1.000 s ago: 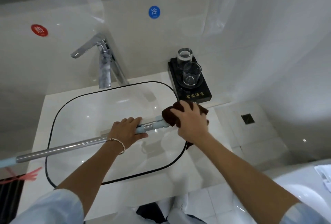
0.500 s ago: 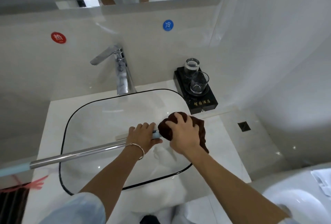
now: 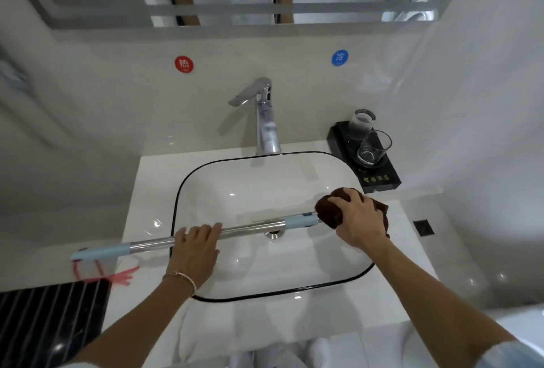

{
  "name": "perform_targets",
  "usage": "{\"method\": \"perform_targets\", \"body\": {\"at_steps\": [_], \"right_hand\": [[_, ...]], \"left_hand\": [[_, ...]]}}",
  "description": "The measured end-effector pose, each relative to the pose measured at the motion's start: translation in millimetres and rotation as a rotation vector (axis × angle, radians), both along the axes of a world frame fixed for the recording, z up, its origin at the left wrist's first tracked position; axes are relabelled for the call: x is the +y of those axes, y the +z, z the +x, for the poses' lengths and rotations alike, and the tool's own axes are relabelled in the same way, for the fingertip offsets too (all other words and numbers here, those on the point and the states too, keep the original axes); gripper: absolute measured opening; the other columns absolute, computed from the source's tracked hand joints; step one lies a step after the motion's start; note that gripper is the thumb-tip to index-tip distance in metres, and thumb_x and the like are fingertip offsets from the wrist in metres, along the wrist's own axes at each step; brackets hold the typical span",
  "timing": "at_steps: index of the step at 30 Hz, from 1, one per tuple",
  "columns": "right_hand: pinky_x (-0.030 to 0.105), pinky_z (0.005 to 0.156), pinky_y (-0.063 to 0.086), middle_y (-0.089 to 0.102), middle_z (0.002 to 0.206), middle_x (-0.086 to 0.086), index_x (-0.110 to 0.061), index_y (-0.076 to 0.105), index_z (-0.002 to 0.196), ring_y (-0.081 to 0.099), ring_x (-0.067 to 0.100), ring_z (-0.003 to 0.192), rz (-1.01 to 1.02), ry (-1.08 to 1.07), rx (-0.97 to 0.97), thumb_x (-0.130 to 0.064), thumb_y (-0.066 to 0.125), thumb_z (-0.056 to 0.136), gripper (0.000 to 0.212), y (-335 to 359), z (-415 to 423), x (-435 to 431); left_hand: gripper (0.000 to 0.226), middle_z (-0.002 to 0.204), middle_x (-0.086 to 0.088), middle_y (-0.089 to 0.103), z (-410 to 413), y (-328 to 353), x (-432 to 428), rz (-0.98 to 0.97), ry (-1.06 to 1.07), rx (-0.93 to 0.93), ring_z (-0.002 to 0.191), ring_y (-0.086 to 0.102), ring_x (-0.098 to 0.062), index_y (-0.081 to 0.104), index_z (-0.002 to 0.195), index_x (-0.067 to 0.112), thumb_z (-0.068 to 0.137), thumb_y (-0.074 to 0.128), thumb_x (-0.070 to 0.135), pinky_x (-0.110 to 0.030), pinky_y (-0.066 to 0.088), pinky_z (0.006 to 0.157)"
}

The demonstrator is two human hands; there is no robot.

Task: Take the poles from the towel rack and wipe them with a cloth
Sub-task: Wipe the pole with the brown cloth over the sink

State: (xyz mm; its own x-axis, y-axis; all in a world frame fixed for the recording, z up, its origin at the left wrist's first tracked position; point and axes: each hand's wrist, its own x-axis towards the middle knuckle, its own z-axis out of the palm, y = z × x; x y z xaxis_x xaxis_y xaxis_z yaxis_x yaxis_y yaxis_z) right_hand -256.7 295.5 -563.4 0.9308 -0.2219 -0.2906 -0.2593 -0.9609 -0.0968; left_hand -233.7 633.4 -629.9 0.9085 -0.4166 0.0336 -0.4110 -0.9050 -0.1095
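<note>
Over the sink (image 3: 347,276), the pole (image 3: 253,225) runs nine to three o'clock; our left hand (image 3: 195,248) holds its middle, our right hand (image 3: 360,222) clasps the cloth (image 3: 329,210) round the three-o'clock end.

We find the pole (image 3: 253,225) held across the basin (image 3: 259,188) from the left counter to the right rim, barring a straight reach to the back. Behind it, open room runs up to the faucet (image 3: 266,126), upright at the middle of the back rim. To its right, the tray (image 3: 379,183) with two glasses (image 3: 374,148) sits just behind the cloth (image 3: 331,211), crowding that corner. The near half of the basin lies open.
</note>
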Motion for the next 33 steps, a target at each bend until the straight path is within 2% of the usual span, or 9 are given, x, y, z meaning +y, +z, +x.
{"method": "perform_targets", "body": {"at_steps": [3,6,10,12,15,19,23,27,33], "right_hand": [[0.054,0.099,0.039,0.023,0.151,0.001,-0.035,0.038,0.139,0.03,0.034,0.132,-0.039,-0.109,-0.027,-0.031,0.06,0.086,0.058,-2.2,-5.1,18.9],[0.052,0.1,0.042,0.036,0.144,0.005,-0.029,0.046,0.134,0.04,0.033,0.126,0.175,-0.232,-0.086,-0.027,0.064,0.08,0.058,-2.9,-7.1,24.1],[0.033,0.078,0.053,0.066,0.096,0.004,-0.02,0.062,0.111,0.063,0.02,0.088,0.752,-0.443,-0.209,-0.001,0.064,0.065,0.05,31.6,-4.5,14.9],[0.03,0.079,0.051,0.064,0.101,0.0,-0.022,0.062,0.11,0.062,0.021,0.094,0.671,-0.323,-0.256,-0.006,0.066,0.061,0.051,37.9,-6.1,18.7],[0.043,0.104,0.041,0.041,0.137,-0.004,-0.032,0.05,0.132,0.044,0.026,0.124,0.377,-0.139,-0.161,-0.022,0.068,0.07,0.065,21.3,-12.5,33.1],[0.053,0.107,0.035,0.017,0.156,0.001,-0.037,0.033,0.144,0.017,0.037,0.14,0.044,-0.056,-0.106,-0.03,0.061,0.084,0.067,0.6,-16.1,47.9],[0.054,0.109,0.032,0.021,0.154,0.003,-0.033,0.036,0.143,0.023,0.037,0.138,0.135,-0.072,-0.038,-0.031,0.062,0.083,0.066,-9.0,-0.6,45.3],[0.045,0.115,0.024,0.027,0.15,0.005,-0.028,0.04,0.142,0.028,0.034,0.136,0.286,-0.115,-0.044,-0.023,0.064,0.079,0.068,-7.8,10.8,48.6],[0.045,0.112,0.031,0.026,0.152,0.002,-0.03,0.042,0.141,0.028,0.033,0.136,0.305,-0.085,-0.11,-0.023,0.066,0.078,0.068,-13.1,-4.4,66.8]], "left_hand": [[0.064,0.071,-0.008,0.054,2.1,0.2,-5.6,0.012,0.005,0.028,0.06,0.055,-0.028,0.056,0.091,0.01,0.04,0.09,0.029,-0.041,0.044,0.061],[0.057,0.06,-0.006,0.054,12.4,3.7,-2.5,0.048,-0.011,0.11,0.049,0.055,-0.025,0.06,0.077,0.01,0.034,0.092,0.03,-0.035,0.045,0.053],[0.032,0.096,-0.002,0.066,24.3,22.6,11.0,0.083,0.035,0.263,0.088,0.065,-0.023,0.058,0.1,0.018,0.087,0.053,0.046,-0.031,0.046,0.075],[0.034,0.106,-0.001,0.064,34.2,20.7,11.7,0.025,0.036,0.377,0.099,0.061,-0.021,0.06,0.102,0.022,0.09,0.042,0.047,-0.029,0.044,0.08],[0.034,0.108,-0.002,0.064,45.1,23.9,4.7,-0.007,-0.027,0.6,0.1,0.06,-0.019,0.062,0.1,0.02,0.088,0.045,0.048,-0.026,0.044,0.079],[0.032,0.1,0.004,0.061,55.0,29.8,4.4,-0.022,-0.044,0.47,0.095,0.06,-0.017,0.056,0.101,0.024,0.087,0.051,0.052,-0.029,0.041,0.075],[0.038,0.068,0.004,0.058,39.3,18.3,7.4,-0.079,-0.114,0.175,0.055,0.061,-0.016,0.059,0.08,0.022,0.062,0.083,0.046,-0.034,0.049,0.049],[0.027,0.109,0.002,0.059,37.6,14.5,6.3,-0.051,-0.029,0.224,0.104,0.056,-0.021,0.049,0.116,0.022,0.095,0.041,0.037,-0.035,0.038,0.083],[0.023,0.107,0.0,0.06,47.2,16.1,1.7,-0.003,0.059,0.286,0.101,0.057,-0.024,0.048,0.11,0.017,0.093,0.037,0.028,-0.035,0.036,0.082]]}}
